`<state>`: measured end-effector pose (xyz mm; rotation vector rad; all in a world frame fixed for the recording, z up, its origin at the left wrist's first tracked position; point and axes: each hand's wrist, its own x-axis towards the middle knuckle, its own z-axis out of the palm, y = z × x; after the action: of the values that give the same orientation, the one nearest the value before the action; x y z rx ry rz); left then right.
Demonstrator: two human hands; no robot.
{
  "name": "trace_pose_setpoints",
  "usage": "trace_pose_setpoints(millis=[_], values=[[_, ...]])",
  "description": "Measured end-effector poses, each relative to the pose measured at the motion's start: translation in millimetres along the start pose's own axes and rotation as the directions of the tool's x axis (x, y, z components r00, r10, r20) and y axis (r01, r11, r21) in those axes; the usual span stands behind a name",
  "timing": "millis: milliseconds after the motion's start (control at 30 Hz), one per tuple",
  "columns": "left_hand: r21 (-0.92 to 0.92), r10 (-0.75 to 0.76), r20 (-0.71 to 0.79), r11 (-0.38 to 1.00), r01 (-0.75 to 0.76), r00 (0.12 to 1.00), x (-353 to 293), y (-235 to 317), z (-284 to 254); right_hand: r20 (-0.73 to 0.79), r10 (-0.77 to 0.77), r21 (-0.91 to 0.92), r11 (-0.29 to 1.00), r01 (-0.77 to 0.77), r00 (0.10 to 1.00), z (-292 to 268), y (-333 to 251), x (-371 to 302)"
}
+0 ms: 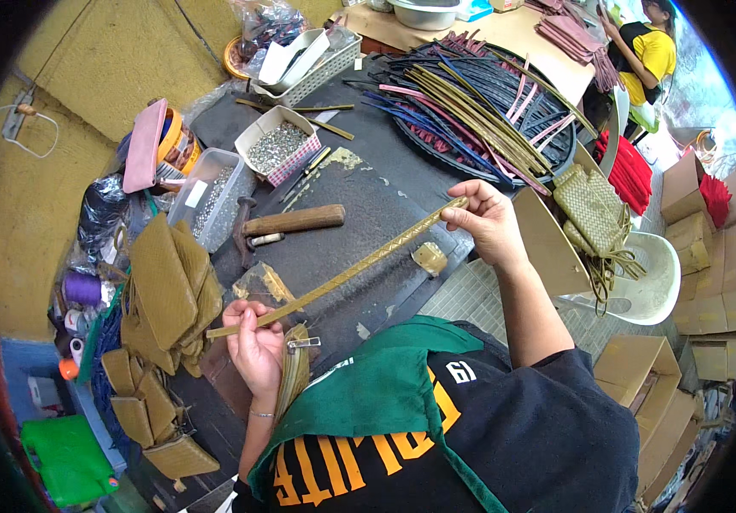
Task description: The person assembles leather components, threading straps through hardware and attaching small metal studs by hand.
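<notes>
A long olive-gold strap (366, 261) with a raised pattern is stretched on a slant above the dark work table. My left hand (255, 352) pinches it near its lower left end. At its upper right end, my right hand (486, 224) grips it between thumb and fingers. Close beside my left wrist is an olive piece (293, 376) with a metal buckle-like fitting (304, 343); part of it is hidden by the green apron (368, 393). A wooden-handled hammer (295, 221) lies on the table beyond the strap. Near my right hand sits a small yellowish block (429, 258).
Olive pouches (163, 291) are stacked at left. Boxes of small metal fittings (278, 147) stand at the back left. A round black tray (569, 145) carries many strips. At right, olive woven pieces (590, 209) rest by a cardboard box; a person (646, 56) sits farther off.
</notes>
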<state>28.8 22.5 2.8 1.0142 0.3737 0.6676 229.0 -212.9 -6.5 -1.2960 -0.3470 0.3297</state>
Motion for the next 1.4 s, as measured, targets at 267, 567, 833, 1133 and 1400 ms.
trace_pose_setpoints(millis=[267,567,833,1133,1400], values=[[-0.017,0.007,0.029,1.0,-0.006,1.0,0.9,-3.3,-1.2,-0.001,-0.022,0.053,0.998,0.022,1.0,0.3,2.8,1.4],[0.0,0.001,0.031,1.0,-0.001,1.0,-0.3,-4.0,-4.6,-0.039,-0.032,0.092,0.995,0.036,0.999,1.3,3.9,4.1],[-0.058,-0.012,-0.005,0.998,0.012,1.0,-3.6,-4.5,-2.6,-0.106,-0.125,0.046,0.99,0.13,0.986,-11.2,8.0,15.6],[-0.054,-0.011,-0.001,0.999,0.011,1.0,-6.0,-1.7,-4.4,-0.082,-0.179,0.123,0.974,0.189,0.98,-11.3,6.9,28.4],[0.249,-0.07,0.166,0.968,0.027,0.984,-7.7,-1.7,4.4,-0.168,-0.23,0.349,0.896,0.276,0.959,-9.6,-11.2,86.3]])
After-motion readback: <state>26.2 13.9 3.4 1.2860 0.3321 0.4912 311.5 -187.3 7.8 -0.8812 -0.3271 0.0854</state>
